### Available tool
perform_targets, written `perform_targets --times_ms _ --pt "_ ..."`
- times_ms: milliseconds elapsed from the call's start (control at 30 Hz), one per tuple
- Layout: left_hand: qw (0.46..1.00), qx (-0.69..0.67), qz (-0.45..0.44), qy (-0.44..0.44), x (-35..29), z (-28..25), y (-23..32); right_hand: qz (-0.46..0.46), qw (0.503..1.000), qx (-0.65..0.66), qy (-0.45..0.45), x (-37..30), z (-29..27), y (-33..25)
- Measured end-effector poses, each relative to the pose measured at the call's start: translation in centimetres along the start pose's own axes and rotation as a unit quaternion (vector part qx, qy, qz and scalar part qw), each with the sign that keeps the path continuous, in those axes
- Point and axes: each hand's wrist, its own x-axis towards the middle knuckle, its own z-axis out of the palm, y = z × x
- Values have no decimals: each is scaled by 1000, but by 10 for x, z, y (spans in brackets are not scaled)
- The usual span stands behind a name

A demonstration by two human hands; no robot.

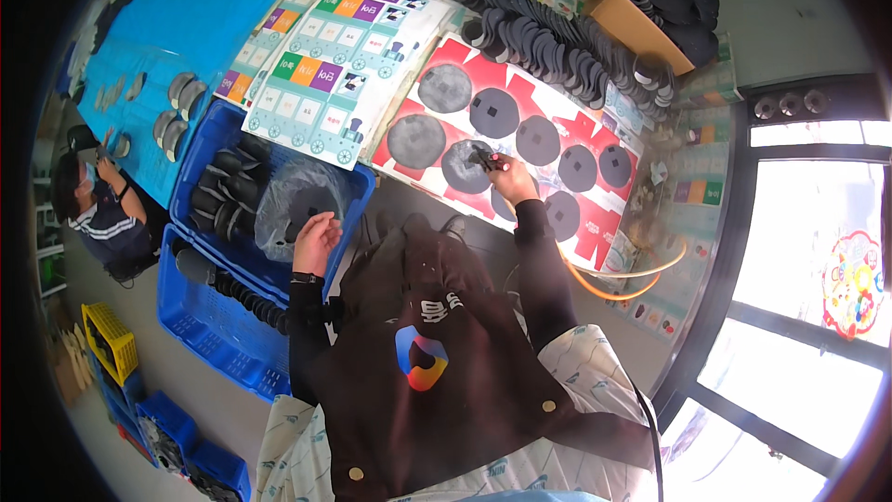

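Here, the right hand's (512, 181) fingertips pinch a small dark tool (483, 160), its exact kind unclear. Its long axis slants, the dark end toward ten o'clock and the pinkish end toward four, over a grey disc (457, 174). That disc lies flat on the red sheet (595, 249), with another grey disc (416, 142) at ten o'clock and a black disc (494, 112) at one. Toward eight o'clock, the left hand's (317, 240) fingers are released, loosely curled near a clear bag (277, 214) in a blue crate (361, 195).
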Motion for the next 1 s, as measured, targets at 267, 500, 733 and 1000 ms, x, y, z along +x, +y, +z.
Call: perform_targets --times_ms 267,500,733,1000 --pt "999 -7 16 28 -7 15 -8 -44 993 3 -106 12 -15 9" --pt "999 -1 27 26 -8 30 -17 -86 980 -48 -174 15 -30 8" --pt "999 -5 6 32 -8 43 -26 -56 996 -35 -62 9 -50 7" --pt "1000 -2 -2 24 -5 54 -32 -52 997 -48 17 5 -57 22"
